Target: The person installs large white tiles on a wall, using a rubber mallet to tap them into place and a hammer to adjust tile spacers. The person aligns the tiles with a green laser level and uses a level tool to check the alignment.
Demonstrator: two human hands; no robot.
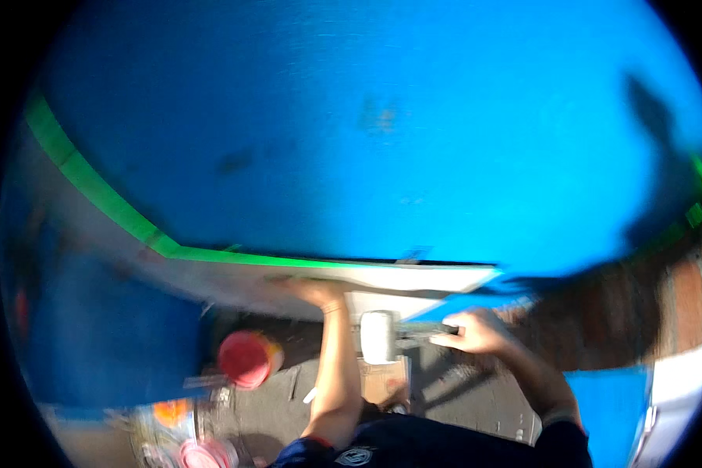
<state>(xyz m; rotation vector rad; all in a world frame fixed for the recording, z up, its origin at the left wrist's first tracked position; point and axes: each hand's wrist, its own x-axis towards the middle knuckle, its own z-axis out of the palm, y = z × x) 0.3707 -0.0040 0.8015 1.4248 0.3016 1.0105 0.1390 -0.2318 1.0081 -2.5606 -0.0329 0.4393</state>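
Note:
My right hand [480,331] is closed round the dark handle of a paint roller [378,337], whose white sleeve points left, below the edge of a pale band. My left hand [313,291] reaches up to that pale band [413,278], its fingers stretched leftward along it; they are blurred, and nothing shows in them. Above the band spreads a large blue surface [413,156], bordered by green tape [265,257] along its lower and left edges. Motion smears much of the picture.
A bucket with a reddish-pink top [246,359] stands on the grey floor [281,398], left of my left forearm. Another pink container [204,452] is at the lower left. Cardboard [384,380] lies below the roller. Brickwork [616,320] appears at right, above a blue panel [608,409].

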